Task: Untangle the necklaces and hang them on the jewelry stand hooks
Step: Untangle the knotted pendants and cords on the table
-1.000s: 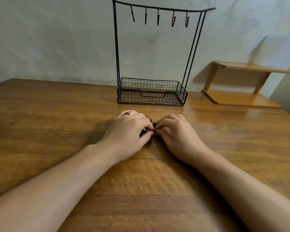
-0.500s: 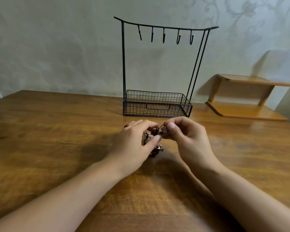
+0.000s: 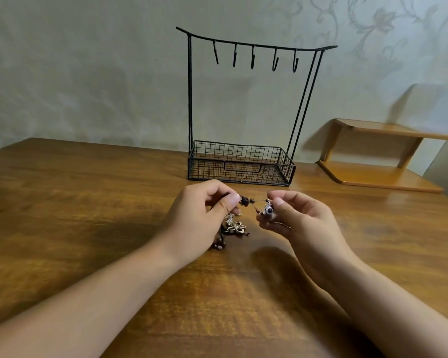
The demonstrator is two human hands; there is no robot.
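Hands now apart and lifted, left hand (image 3: 199, 215) and right hand (image 3: 298, 218) each pinching the tangled necklaces (image 3: 246, 210) over brown wood worktop (image 3: 88, 202), empty-hooked jewelry stand (image 3: 243, 104) behind, patterned wall, no readable text.

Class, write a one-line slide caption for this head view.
Both hands, left and right, pinch tangled necklaces before the jewelry stand.

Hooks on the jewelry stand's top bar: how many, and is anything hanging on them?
5. The hooks hang in a row under the curved top bar of the jewelry stand, from left of centre toward its right end. All are bare. None looks hidden.
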